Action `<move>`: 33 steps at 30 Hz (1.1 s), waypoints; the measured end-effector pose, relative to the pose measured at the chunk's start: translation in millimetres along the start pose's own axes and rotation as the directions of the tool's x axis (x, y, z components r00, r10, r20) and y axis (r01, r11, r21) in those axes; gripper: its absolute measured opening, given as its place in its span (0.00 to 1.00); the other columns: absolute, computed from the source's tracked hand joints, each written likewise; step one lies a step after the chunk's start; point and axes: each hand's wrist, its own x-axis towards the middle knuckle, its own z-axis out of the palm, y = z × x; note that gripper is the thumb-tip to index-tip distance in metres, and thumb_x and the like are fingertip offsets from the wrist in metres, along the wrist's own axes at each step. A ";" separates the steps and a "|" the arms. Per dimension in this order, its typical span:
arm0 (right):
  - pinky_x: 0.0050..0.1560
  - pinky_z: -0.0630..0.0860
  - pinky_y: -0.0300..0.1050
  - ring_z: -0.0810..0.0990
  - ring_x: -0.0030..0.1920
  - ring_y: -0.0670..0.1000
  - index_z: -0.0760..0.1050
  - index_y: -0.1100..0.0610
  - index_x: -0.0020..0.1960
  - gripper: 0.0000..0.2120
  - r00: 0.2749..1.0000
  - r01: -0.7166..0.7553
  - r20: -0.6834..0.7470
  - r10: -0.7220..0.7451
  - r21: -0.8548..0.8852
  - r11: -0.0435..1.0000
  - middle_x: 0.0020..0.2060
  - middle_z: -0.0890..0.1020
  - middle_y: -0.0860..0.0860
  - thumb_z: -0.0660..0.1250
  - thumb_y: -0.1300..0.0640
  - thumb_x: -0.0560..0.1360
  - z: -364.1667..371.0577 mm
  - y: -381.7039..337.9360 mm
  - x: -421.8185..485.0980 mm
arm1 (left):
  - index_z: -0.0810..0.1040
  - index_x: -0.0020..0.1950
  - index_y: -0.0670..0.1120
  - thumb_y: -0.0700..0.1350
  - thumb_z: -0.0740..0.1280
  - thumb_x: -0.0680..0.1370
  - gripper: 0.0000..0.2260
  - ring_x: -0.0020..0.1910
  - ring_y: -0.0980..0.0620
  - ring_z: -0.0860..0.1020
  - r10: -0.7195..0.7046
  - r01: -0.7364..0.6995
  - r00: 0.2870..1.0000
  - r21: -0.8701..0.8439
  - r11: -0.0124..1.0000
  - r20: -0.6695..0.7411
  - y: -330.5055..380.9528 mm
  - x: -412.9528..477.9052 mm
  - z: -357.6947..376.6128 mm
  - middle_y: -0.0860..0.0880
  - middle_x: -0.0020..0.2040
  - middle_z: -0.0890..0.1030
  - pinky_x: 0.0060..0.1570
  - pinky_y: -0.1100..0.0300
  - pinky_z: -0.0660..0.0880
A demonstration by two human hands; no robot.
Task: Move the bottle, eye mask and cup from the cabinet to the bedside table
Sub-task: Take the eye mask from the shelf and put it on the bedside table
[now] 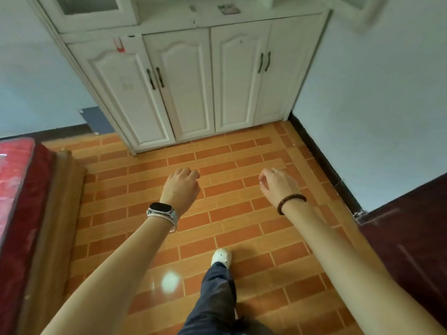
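Note:
A white cabinet [193,76] stands ahead against the wall, its lower doors closed. On its ledge lie a flat grey thing [228,9] and a small pale thing [192,8], both too blurred to identify. No bottle or cup shows in view. My left hand [181,187], with a watch on its wrist, hangs over the floor with loosely curled fingers and holds nothing. My right hand [278,187], with a bead bracelet on its wrist, is level with it, also loosely curled and holding nothing. Both hands are well short of the cabinet.
Orange brick-pattern floor tiles [229,213] stretch between me and the cabinet. A bed with a red mattress [14,180] and wooden frame [55,213] lies at the left. A dark red door [411,238] is at the right. My white shoe [221,257] is stepping forward.

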 end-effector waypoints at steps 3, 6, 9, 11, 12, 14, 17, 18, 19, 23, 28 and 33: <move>0.43 0.77 0.46 0.79 0.48 0.53 0.75 0.53 0.55 0.07 0.998 -0.066 0.006 0.066 0.006 0.998 0.50 0.79 0.50 0.62 0.56 0.80 -3.9 16.6 28.7 | 0.77 0.56 0.43 0.41 0.62 0.77 0.10 0.52 0.42 0.76 0.064 -0.064 0.998 -0.009 0.998 0.024 3.7 49.5 7.5 0.44 0.52 0.79 0.49 0.48 0.73; 0.48 0.79 0.49 0.79 0.48 0.53 0.76 0.53 0.55 0.06 0.993 -0.115 0.020 0.115 0.018 0.993 0.51 0.79 0.50 0.63 0.56 0.79 -9.2 28.8 63.9 | 0.77 0.57 0.44 0.42 0.62 0.77 0.10 0.53 0.42 0.76 0.127 -0.127 0.992 -0.015 0.992 0.017 5.4 102.1 10.2 0.44 0.52 0.79 0.51 0.49 0.73; 0.47 0.80 0.51 0.80 0.47 0.53 0.76 0.53 0.55 0.06 0.987 -0.161 0.005 0.161 0.041 0.986 0.51 0.79 0.51 0.64 0.55 0.78 -18.8 38.8 99.1 | 0.77 0.58 0.44 0.42 0.62 0.78 0.11 0.53 0.43 0.76 0.182 -0.182 0.983 -0.024 0.983 0.001 5.8 153.2 9.8 0.44 0.52 0.79 0.50 0.50 0.73; 0.47 0.80 0.49 0.79 0.47 0.52 0.76 0.52 0.55 0.07 0.982 -0.186 -0.013 0.187 0.046 0.981 0.51 0.79 0.50 0.64 0.54 0.79 -25.0 44.8 118.2 | 0.77 0.58 0.44 0.42 0.61 0.78 0.11 0.53 0.43 0.76 0.219 -0.218 0.976 -0.031 0.975 0.012 6.9 183.4 8.9 0.44 0.53 0.79 0.50 0.49 0.73; 0.47 0.80 0.48 0.79 0.48 0.52 0.76 0.52 0.56 0.07 0.980 -0.199 -0.020 0.200 0.041 0.979 0.51 0.79 0.50 0.63 0.54 0.79 -27.5 48.1 126.3 | 0.77 0.57 0.44 0.42 0.61 0.77 0.10 0.53 0.42 0.76 0.239 -0.238 0.971 -0.034 0.971 0.013 8.1 196.9 9.1 0.44 0.52 0.79 0.50 0.49 0.73; 0.48 0.80 0.48 0.79 0.49 0.51 0.75 0.52 0.57 0.08 0.974 -0.222 -0.033 0.223 0.032 0.974 0.52 0.80 0.50 0.63 0.54 0.79 -31.3 56.1 139.1 | 0.77 0.57 0.43 0.41 0.62 0.77 0.10 0.52 0.42 0.76 0.275 -0.274 0.961 -0.039 0.961 0.013 12.3 220.9 10.1 0.43 0.52 0.79 0.50 0.48 0.74; 0.49 0.79 0.46 0.79 0.50 0.51 0.76 0.52 0.57 0.08 0.963 -0.264 -0.047 0.266 0.055 0.963 0.52 0.80 0.49 0.63 0.54 0.79 -34.3 73.8 153.2 | 0.77 0.57 0.43 0.41 0.62 0.77 0.10 0.52 0.42 0.76 0.303 -0.302 0.952 -0.052 0.952 0.027 23.4 252.3 14.4 0.44 0.52 0.79 0.51 0.48 0.72; 0.48 0.79 0.45 0.79 0.50 0.50 0.76 0.52 0.57 0.08 0.958 -0.279 -0.046 0.282 0.066 0.958 0.51 0.80 0.49 0.63 0.54 0.79 -35.2 81.2 157.7 | 0.77 0.57 0.44 0.41 0.61 0.77 0.10 0.52 0.42 0.76 0.311 -0.309 0.950 -0.054 0.950 0.031 27.8 261.9 16.6 0.44 0.52 0.79 0.51 0.49 0.72; 0.48 0.79 0.44 0.79 0.50 0.50 0.76 0.52 0.56 0.07 0.954 -0.291 -0.047 0.295 0.072 0.954 0.51 0.80 0.49 0.63 0.54 0.79 -35.9 88.8 162.7 | 0.77 0.57 0.44 0.42 0.61 0.77 0.11 0.52 0.43 0.76 0.317 -0.315 0.948 -0.054 0.948 0.033 32.7 271.0 18.8 0.44 0.52 0.79 0.51 0.49 0.72; 0.48 0.80 0.46 0.80 0.49 0.51 0.76 0.53 0.55 0.07 0.943 -0.324 -0.051 0.328 0.084 0.942 0.50 0.81 0.50 0.64 0.54 0.79 -40.9 123.9 187.5 | 0.77 0.56 0.44 0.41 0.62 0.77 0.10 0.51 0.43 0.76 0.345 -0.343 0.938 -0.065 0.937 0.033 55.4 308.1 29.0 0.44 0.51 0.80 0.51 0.50 0.72; 0.43 0.74 0.42 0.79 0.47 0.51 0.76 0.53 0.55 0.08 0.956 -0.288 -0.044 0.291 0.076 0.955 0.49 0.80 0.50 0.62 0.54 0.79 -48.3 171.3 233.5 | 0.76 0.58 0.45 0.42 0.61 0.78 0.10 0.51 0.44 0.76 0.328 -0.326 0.943 -0.046 0.944 0.050 83.3 363.3 51.0 0.45 0.52 0.79 0.53 0.50 0.72; 0.50 0.75 0.46 0.79 0.49 0.52 0.76 0.54 0.55 0.07 0.967 -0.248 -0.053 0.251 0.060 0.967 0.49 0.80 0.51 0.61 0.56 0.79 -64.0 231.1 284.8 | 0.76 0.58 0.45 0.42 0.61 0.78 0.11 0.52 0.45 0.76 0.298 -0.296 0.954 -0.051 0.954 0.030 123.2 422.9 72.9 0.45 0.53 0.79 0.54 0.51 0.72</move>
